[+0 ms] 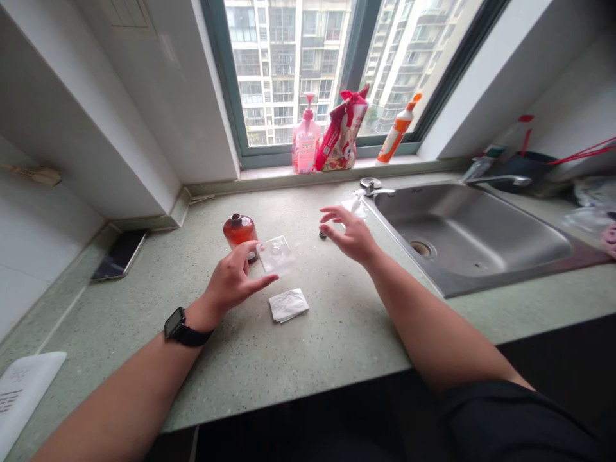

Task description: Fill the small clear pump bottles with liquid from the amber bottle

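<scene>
My left hand, with a black watch on its wrist, pinches a small clear plastic packet between thumb and fingers above the countertop. Just behind the packet stands an amber-red bottle with no cap on it. My right hand hovers open, fingers spread, over the counter near the sink's left edge and holds nothing. A small dark cap lies on the counter by its fingertips. A folded white wipe lies flat on the counter below the packet.
A steel sink with a tap fills the right side. On the windowsill stand a pink pump bottle, a red bag and an orange-capped bottle. A phone lies at the left; white paper lies at the near left.
</scene>
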The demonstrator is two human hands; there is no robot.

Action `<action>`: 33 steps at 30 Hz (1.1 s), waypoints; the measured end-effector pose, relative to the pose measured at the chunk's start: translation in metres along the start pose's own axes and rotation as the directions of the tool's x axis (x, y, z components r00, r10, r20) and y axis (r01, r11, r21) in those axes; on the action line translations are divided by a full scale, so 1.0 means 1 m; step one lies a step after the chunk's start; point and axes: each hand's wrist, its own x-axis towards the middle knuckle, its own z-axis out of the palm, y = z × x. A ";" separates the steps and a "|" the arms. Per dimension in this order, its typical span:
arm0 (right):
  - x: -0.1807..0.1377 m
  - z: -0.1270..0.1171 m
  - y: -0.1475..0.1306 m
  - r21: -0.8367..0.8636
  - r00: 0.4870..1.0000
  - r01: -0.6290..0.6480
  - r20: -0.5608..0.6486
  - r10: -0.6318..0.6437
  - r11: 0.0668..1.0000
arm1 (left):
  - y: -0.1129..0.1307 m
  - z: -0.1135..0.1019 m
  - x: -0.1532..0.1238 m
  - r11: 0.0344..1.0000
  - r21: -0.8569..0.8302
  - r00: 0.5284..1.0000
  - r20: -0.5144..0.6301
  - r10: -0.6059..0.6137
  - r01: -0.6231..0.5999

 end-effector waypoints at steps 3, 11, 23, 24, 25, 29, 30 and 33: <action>0.005 -0.030 0.022 -0.389 0.986 -0.147 0.011 0.164 0.909 | -0.003 0.002 0.000 0.999 0.022 0.999 -0.011 0.032 -0.032; 0.001 -0.037 0.049 -0.588 0.883 -0.241 0.198 0.426 0.772 | -0.007 0.005 0.000 0.995 0.053 0.997 -0.010 0.083 -0.082; 0.001 -0.002 0.000 0.465 0.947 -0.256 0.296 0.123 0.847 | -0.005 0.006 0.000 0.994 0.093 0.998 -0.009 0.067 -0.066; 0.000 0.001 -0.005 0.462 0.944 -0.247 0.314 0.104 0.852 | -0.005 0.006 0.000 0.993 0.097 0.998 -0.008 0.066 -0.065; -0.002 0.003 -0.008 0.444 0.942 -0.232 0.323 0.087 0.865 | -0.005 0.006 0.000 0.993 0.103 0.998 -0.009 0.066 -0.065; -0.005 0.005 -0.011 0.340 0.958 -0.154 0.283 0.055 0.928 | -0.006 0.006 -0.001 0.988 0.133 0.997 -0.016 0.081 -0.078; -0.005 0.005 -0.011 0.314 0.964 -0.133 0.261 0.049 0.940 | -0.007 0.007 -0.001 0.986 0.144 0.996 -0.016 0.087 -0.084; -0.006 0.004 -0.013 0.246 0.978 -0.053 0.209 0.001 0.968 | -0.008 0.007 -0.003 0.975 0.197 0.995 -0.001 0.104 -0.102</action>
